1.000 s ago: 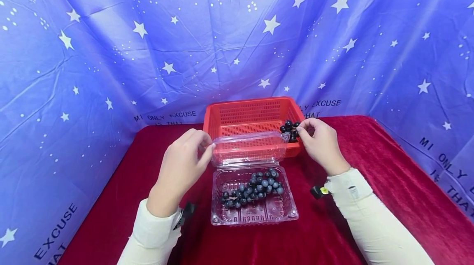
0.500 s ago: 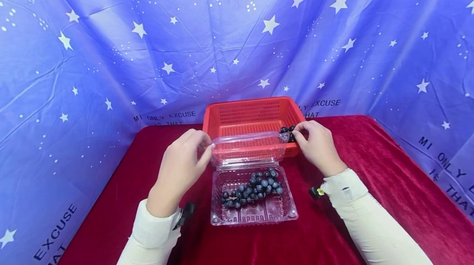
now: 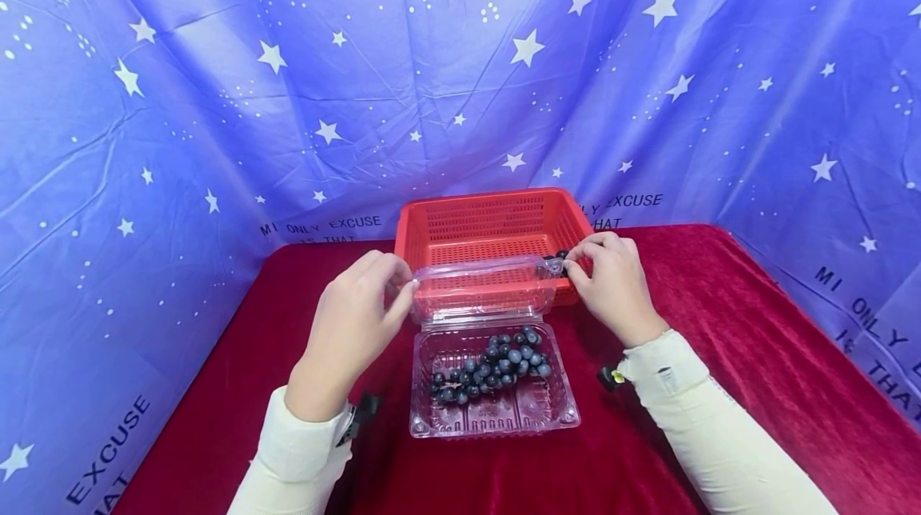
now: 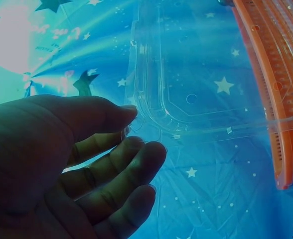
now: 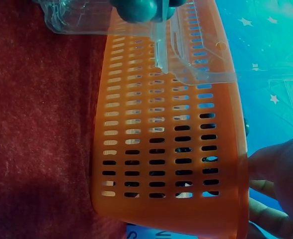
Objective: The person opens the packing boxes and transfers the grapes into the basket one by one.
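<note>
My left hand (image 3: 360, 311) pinches the left corner of the raised clear lid (image 3: 489, 285). In the left wrist view, the thumb and fingers (image 4: 129, 114) meet at the lid's corner tab. The lid belongs to a clamshell box (image 3: 496, 419) whose base lies flat, with a bunch of dark grapes (image 3: 496, 367) in it. My right hand (image 3: 612, 283) is at the right front of the red basket (image 3: 489, 203), pinching a second grape bunch (image 3: 561, 257) low inside. Most of that bunch is hidden behind the hand and lid. The right wrist view shows this hand (image 5: 281, 179) over the basket's rim.
The basket stands directly behind the box, its front wall close to the lid. A dark red velvet cloth (image 3: 719, 307) covers the table. Blue star-printed curtains (image 3: 460, 83) enclose the back and sides.
My right hand has moved slightly left and down, taking the grape bunch lower into the basket's right front corner. The left hand and the lid have stayed still.
</note>
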`<action>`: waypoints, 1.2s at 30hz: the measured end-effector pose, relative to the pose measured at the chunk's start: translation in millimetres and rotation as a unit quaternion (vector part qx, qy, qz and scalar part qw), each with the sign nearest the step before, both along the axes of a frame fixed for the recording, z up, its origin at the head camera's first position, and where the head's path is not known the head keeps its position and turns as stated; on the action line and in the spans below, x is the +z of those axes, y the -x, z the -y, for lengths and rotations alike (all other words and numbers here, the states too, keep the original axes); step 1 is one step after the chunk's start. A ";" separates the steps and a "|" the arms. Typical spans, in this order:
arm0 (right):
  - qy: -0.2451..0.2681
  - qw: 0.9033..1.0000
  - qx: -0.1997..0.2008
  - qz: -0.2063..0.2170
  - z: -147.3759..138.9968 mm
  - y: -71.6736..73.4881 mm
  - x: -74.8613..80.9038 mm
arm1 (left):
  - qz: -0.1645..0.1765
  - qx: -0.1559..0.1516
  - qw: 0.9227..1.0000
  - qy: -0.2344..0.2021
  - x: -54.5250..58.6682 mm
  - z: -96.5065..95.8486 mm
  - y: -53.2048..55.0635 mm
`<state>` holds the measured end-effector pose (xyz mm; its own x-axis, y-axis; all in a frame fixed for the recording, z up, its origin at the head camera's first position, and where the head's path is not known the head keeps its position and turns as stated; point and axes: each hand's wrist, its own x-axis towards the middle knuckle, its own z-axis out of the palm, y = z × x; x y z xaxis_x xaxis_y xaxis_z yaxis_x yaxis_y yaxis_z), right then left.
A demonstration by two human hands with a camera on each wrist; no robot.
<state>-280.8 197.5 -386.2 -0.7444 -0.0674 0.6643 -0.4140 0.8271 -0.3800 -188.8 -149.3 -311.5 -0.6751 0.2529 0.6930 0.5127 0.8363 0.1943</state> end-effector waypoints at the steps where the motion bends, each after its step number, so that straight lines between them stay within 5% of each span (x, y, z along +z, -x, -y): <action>1: -0.001 1.000 -0.004 -0.002 -0.1 -0.1 -0.3 | 0.000 0.000 1.000 0.000 0.1 -0.1 0.0; 8: -0.003 1.000 -0.027 0.012 -1.2 0.4 -2.6 | -0.003 -0.003 1.000 0.000 -0.1 -0.3 -0.7; 36: 0.002 0.999 -0.011 0.045 0.1 -0.6 -1.3 | -0.008 -0.009 1.000 -0.004 0.1 -1.5 -0.5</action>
